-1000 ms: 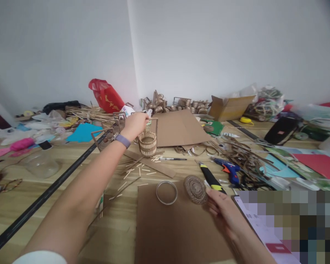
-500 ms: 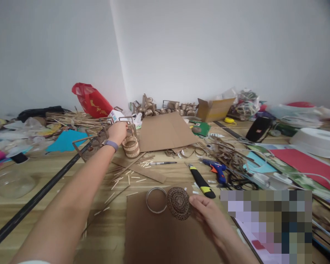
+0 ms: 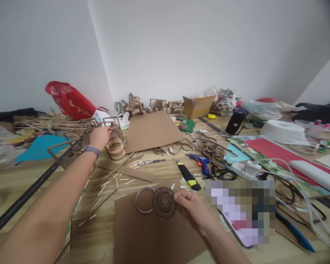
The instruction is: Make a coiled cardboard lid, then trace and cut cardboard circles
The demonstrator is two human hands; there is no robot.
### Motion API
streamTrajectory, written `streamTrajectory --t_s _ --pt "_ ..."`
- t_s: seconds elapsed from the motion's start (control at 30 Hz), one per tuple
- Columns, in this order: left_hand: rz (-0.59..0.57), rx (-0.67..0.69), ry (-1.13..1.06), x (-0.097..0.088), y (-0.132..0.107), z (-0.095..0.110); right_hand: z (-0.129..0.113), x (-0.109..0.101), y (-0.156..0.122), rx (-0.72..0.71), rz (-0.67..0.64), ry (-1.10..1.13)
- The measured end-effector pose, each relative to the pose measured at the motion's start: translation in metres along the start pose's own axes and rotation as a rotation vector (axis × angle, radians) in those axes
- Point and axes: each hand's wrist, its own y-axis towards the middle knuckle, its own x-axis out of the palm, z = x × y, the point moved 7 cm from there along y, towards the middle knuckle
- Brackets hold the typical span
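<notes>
My left hand (image 3: pixel 100 135) reaches far out, fingers closed on the top of a small woven cardboard basket (image 3: pixel 115 148) that stands on the wooden table. A purple watch band is on that wrist. Near me, my right hand (image 3: pixel 191 209) pinches the edge of a round coiled cardboard disc (image 3: pixel 164 202), which lies on a brown cardboard sheet (image 3: pixel 148 238). A thin metal ring (image 3: pixel 143 200) lies just left of the disc, touching it.
A yellow-black utility knife (image 3: pixel 188 179) and blue glue gun (image 3: pixel 199 161) lie beyond my right hand. A phone (image 3: pixel 236 220) is to the right. Short sticks, cardboard strips, a large cardboard sheet (image 3: pixel 151 130), a red bag (image 3: pixel 68 101) and tangled cables crowd the table.
The view has swung right. My left hand dropped from above the basket onto its rim. My right hand moved left and took the coiled disc by its edge.
</notes>
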Motion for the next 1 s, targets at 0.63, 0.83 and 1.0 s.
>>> streamTrajectory --t_s 0.63,0.83,1.0 --pt "-0.465 0.350 -0.257 0.023 -0.261 0.177 -0.011 -0.004 -0.009 -0.167 0.215 -0.221" --pt "-0.411 0.256 -0.365 0.026 -0.264 0.169 -0.012 0.006 -0.016 -0.180 0.197 -0.284" --pt "-0.408 0.275 -0.481 0.025 -0.270 0.157 -0.015 0.016 -0.021 -0.206 0.086 -0.289"
